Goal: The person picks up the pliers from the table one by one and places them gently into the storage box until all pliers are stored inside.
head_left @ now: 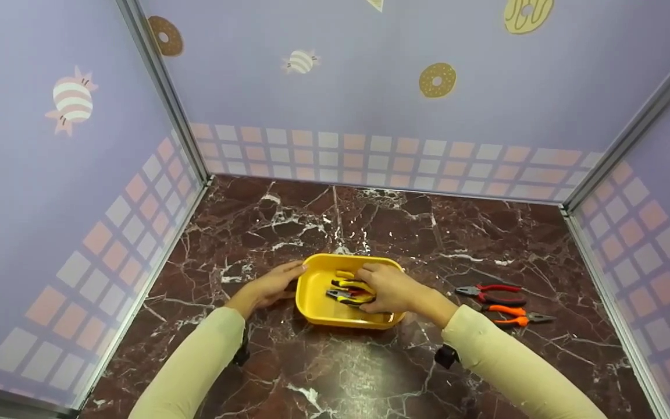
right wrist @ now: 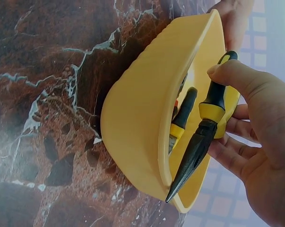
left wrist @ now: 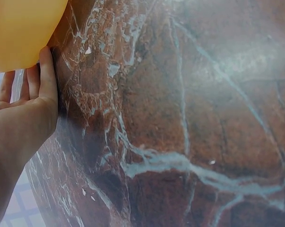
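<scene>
A yellow plastic tub (head_left: 312,314) sits on the dark marbled surface. At its left end my left hand (head_left: 274,286) rests against the wall; the left wrist view shows those fingers (left wrist: 47,75) extended along the tub's underside edge. Over the tub's right half, my right hand (head_left: 390,288) grips long-nose pliers (right wrist: 211,111) by their black-and-yellow handles. The dark, pointed nose of these pliers reaches the near rim in the right wrist view. Inside the tub lie other pliers (head_left: 334,294) with yellow-and-black grips, partly covered by the right hand.
To the right of the tub lie red-handled pliers (head_left: 495,292) and orange-handled long-nose pliers (head_left: 521,317), close together near the right forearm. Purple patterned panels (head_left: 341,87) enclose the surface at the back and both sides.
</scene>
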Available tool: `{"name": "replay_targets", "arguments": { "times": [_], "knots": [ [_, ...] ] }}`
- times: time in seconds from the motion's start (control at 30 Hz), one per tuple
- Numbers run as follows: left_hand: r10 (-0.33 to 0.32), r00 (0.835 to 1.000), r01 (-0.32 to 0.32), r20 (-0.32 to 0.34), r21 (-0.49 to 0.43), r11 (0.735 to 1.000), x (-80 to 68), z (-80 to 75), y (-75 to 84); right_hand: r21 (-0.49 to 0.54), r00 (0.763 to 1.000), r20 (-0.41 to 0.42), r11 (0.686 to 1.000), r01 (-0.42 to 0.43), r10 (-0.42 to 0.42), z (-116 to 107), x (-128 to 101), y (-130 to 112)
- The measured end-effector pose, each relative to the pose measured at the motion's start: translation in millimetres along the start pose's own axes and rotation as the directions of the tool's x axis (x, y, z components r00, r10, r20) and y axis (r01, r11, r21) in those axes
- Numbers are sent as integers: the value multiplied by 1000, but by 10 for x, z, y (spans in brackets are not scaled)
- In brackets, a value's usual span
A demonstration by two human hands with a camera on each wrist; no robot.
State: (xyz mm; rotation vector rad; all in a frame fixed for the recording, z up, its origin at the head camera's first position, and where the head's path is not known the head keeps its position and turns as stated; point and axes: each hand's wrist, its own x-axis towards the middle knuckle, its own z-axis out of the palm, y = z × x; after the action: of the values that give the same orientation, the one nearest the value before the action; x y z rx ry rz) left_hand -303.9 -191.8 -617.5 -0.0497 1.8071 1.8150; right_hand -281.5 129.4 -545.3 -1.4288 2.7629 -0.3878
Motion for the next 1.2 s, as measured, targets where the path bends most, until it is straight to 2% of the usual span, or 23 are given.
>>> {"name": "replay_targets", "arguments": {
  "times": [0.33, 0.63, 0.87, 1.2],
  "knots": [
    [5, 1000, -5, -12, 18, 1000, -2, -1, -30, 19, 1000, 3, 1000, 17, -17, 48, 90, -70],
    [17, 1000, -17, 10, 1, 1000, 8, -9, -53, 50, 1000, 9, 999, 15, -16, 115, 146, -96],
    [12, 1000, -12, 14, 4, 1000, 1, -9, -30, 65, 999, 43, 998, -3, 1, 164, 150, -129],
    [21, 999, -21, 32, 10, 1000, -14, 4, 5, 77, 1000, 18, 997, 17, -18, 252, 137, -133]
  ]
}}
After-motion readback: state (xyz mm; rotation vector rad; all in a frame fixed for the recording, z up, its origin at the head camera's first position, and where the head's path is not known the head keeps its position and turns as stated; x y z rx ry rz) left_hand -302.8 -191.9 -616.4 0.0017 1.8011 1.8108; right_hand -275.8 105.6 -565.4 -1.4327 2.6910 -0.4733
